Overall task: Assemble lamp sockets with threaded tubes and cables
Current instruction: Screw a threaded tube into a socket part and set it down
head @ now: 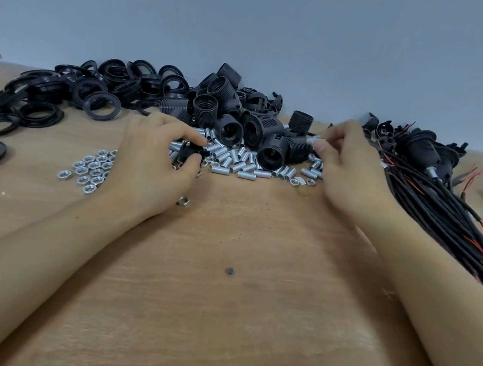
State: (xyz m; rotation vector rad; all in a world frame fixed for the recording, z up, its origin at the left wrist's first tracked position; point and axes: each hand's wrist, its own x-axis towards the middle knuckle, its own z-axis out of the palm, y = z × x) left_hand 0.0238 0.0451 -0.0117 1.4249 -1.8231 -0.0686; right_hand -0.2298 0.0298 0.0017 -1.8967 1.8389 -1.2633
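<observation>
I take the pile of black lamp sockets [252,125] as my landmark. These sockets are light, stiff plastic with ribbed walls, so I would hold one around the ribs. To the right of the pile lies the bundle of cables [449,210], long and floppy, best taken near one end. To the left of the pile is a heap of black rings [91,91]. Just in front of the pile the threaded tubes [237,163] are scattered; they are small, smooth metal and roll easily. My right hand [351,171] pinches what seems to be one tube [313,139]; it is blurred. My left hand [156,157] grips a small black part [190,151] at the tubes' left edge. Loose nuts [92,168] lie in front-left.
</observation>
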